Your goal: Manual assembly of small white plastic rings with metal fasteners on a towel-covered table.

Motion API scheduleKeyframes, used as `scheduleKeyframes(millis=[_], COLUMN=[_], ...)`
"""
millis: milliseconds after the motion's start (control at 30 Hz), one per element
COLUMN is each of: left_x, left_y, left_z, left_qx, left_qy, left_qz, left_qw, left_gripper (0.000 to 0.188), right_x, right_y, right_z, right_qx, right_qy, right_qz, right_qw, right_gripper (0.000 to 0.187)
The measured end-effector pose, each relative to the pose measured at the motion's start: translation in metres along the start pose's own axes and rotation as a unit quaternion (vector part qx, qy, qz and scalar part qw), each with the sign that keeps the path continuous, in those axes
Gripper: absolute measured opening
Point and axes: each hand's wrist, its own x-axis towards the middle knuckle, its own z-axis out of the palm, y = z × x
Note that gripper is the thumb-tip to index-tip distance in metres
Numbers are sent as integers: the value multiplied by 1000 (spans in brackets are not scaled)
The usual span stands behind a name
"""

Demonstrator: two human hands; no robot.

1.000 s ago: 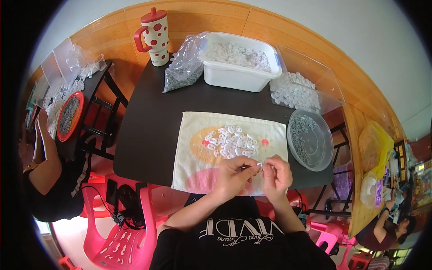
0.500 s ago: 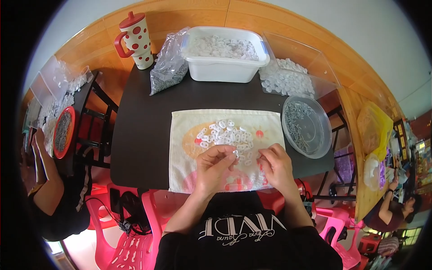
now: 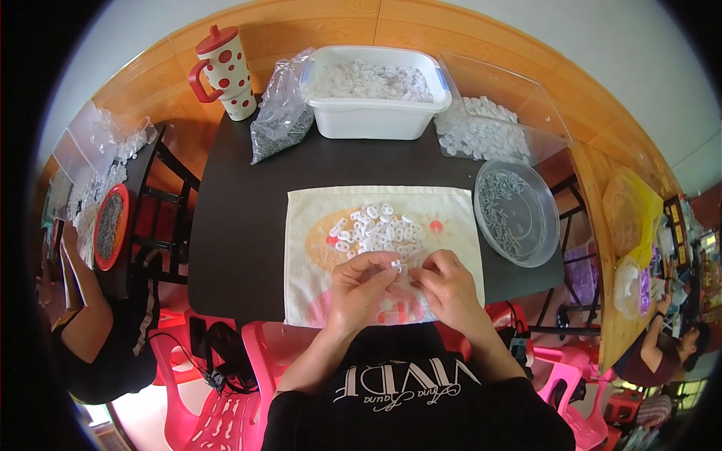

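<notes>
Brought the right hand [image 3: 453,289] in closer to the left hand [image 3: 357,292] since half a second ago, narrowing the gap between them. Working at a dark table [image 3: 241,225] with rounded corners, spread at its near side with a cream towel [image 3: 451,203] patterned in orange and pink. Counting from the towel's middle, have a white tub [image 3: 368,122] of pale pieces at twelve o'clock, a clear bag [image 3: 282,120] of grey parts at eleven, a red-spotted tumbler [image 3: 228,79] between ten and eleven, a clear box [image 3: 549,124] of white discs at one, and a round clear bowl [image 3: 534,218] of grey pins between two and three. Face a wood-panelled wall [image 3: 331,22] at twelve; see a red tray [image 3: 105,261] at nine and a pink chair [image 3: 261,376] between seven and eight.

Holding a small white piece [image 3: 397,264] pinched in left thumb and fingers, above the towel, between five and six o'clock of a heap of white pieces [image 3: 383,233]. Looks glossy, too small for finer detail. Bunched right thumb and fingers just beside it, at about four o'clock; cannot tell whether gripping anything. See the heaped pieces as oblong, round-ended, many with two holes.
</notes>
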Motion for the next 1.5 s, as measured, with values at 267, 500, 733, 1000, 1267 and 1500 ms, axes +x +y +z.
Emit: scheduleKeyframes(millis=[267,500,733,1000,1267,1500], left_x=[0,1,3,3,-2,-7], left_y=[-2,-10,-12,-19,-13,-5], left_z=[5,16,29,35,41,43], left_qx=[15,45,22,-11,34,127], left_qy=[-1,-8,-29,-44,-43,-16], left_qz=[6,-8,-7,-20,16,41], left_qw=[1000,999,999,999,998,991], left_gripper=[23,23,22,21,23,25], right_x=[-6,-11,-12,-14,-19,-10], right_y=[10,1,1,1,6,-9], right_z=[1,-8,-8,-6,0,-9], right_qx=[92,453,485,479,568,542], right_qy=[43,121,141,143,188,200], right_qz=[19,202,149,107,224,199], right_qw=[995,860,850,859,769,791], right_gripper=[16,14,24,21,16,21])
